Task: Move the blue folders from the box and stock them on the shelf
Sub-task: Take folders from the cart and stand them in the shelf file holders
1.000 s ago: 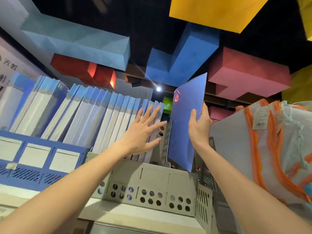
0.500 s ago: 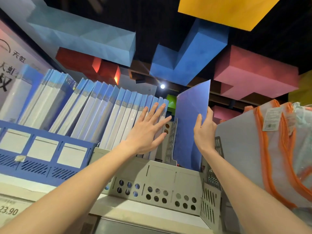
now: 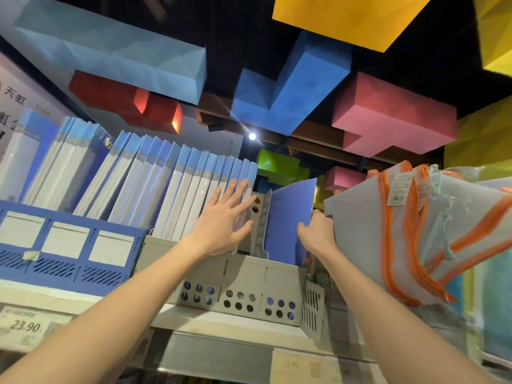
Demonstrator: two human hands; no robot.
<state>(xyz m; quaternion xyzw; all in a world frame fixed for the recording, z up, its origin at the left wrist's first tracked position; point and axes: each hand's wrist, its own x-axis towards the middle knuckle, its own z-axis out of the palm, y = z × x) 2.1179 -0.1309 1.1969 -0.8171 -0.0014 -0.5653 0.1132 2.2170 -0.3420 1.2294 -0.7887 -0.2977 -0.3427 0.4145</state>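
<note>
A blue folder [image 3: 288,217] stands in the right slot of a grey perforated file rack [image 3: 238,289] on the shelf. My right hand [image 3: 315,231] grips its right edge, fingers curled behind it. A row of several blue-and-white folders [image 3: 177,195] leans left in the rack and in the blue rack [image 3: 63,256] beside it. My left hand [image 3: 224,217] presses flat with spread fingers against the last folders of that row, holding them back from the grey divider [image 3: 261,217]. The box is out of view.
Grey mesh pouches with orange zips [image 3: 410,234] lean in from the right, close to my right hand. The shelf edge [image 3: 221,353] carries price tags reading 23.90. Coloured block shapes hang from the dark ceiling above.
The blue folder has gone down into the right slot of the grey rack, my right hand sliding down with it. My left hand has kept pressing on the folder row.
</note>
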